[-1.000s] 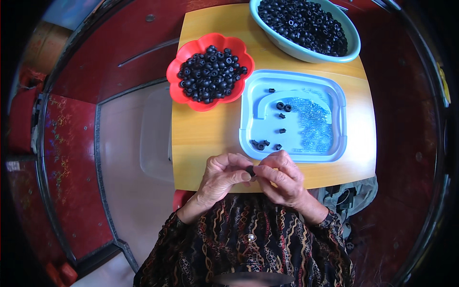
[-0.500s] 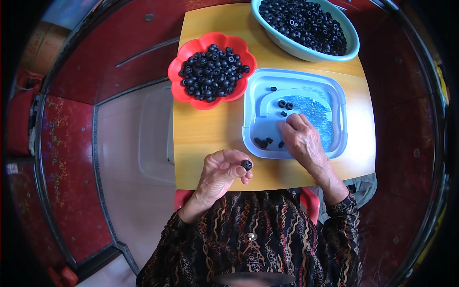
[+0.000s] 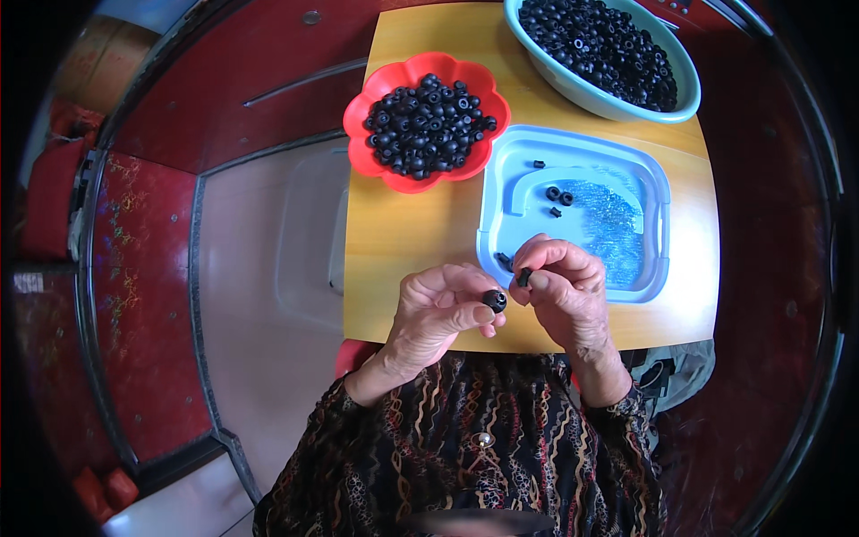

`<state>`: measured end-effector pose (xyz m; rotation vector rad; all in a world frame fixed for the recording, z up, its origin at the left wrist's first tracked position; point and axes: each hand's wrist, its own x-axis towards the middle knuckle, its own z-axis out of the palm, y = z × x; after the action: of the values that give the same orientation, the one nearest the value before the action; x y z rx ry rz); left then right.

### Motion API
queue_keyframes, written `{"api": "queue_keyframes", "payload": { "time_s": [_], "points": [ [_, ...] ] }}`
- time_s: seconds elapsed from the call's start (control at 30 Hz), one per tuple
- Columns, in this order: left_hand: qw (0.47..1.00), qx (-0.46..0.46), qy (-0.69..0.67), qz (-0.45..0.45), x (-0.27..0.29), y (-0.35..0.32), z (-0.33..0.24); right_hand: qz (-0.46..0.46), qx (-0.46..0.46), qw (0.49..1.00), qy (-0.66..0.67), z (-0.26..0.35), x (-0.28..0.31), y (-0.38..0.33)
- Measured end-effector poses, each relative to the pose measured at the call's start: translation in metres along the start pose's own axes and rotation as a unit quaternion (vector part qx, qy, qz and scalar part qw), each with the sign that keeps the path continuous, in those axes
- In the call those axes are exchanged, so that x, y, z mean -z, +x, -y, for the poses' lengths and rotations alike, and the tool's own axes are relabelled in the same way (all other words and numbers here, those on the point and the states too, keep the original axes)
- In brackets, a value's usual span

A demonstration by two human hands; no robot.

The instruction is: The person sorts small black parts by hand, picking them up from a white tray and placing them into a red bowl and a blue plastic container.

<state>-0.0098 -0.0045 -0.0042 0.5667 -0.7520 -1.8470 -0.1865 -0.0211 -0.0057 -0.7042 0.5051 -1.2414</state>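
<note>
Between thumb and fingers, my left hand (image 3: 441, 315) grips a round black piece (image 3: 494, 300) with a hole, over the table's front part. Close on its right, my right hand (image 3: 573, 295) pinches a small black plug-like piece (image 3: 524, 277). The two pieces are apart, their ends facing each other. Behind the hands lies a shallow light-blue tray (image 3: 658, 192). On it rest two black rings (image 3: 559, 196) and a few small black plugs (image 3: 539, 164). My right hand covers the tray's near left part.
A red flower-shaped bowl (image 3: 356, 134) full of round black pieces stands at the back left of the wooden table (image 3: 403, 237). At the back right, a large light-green basin (image 3: 559, 85) is heaped with similar pieces. A grey-green cloth bundle (image 3: 684, 367) lies beside the table's right front corner.
My right hand has come out of the tray toward my left hand, now with a small black plug in its pinch. My left hand still holds the round piece. The whole view has shifted slightly.
</note>
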Motion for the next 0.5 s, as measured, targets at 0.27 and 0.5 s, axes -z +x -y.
{"api": "queue_keyframes", "payload": {
  "time_s": [0.27, 0.5],
  "points": [
    [1.0, -0.007, 0.015, 0.003, -0.0028, -0.0026, 0.001, 0.016, -0.006, 0.999, -0.031, -0.0031, -0.0072, -0.0059],
    [1.0, -0.004, 0.027, 0.01, -0.0024, -0.0031, 0.0021, 0.05, -0.009, 0.996, -0.068, 0.0002, -0.0019, -0.0041]
  ]
}}
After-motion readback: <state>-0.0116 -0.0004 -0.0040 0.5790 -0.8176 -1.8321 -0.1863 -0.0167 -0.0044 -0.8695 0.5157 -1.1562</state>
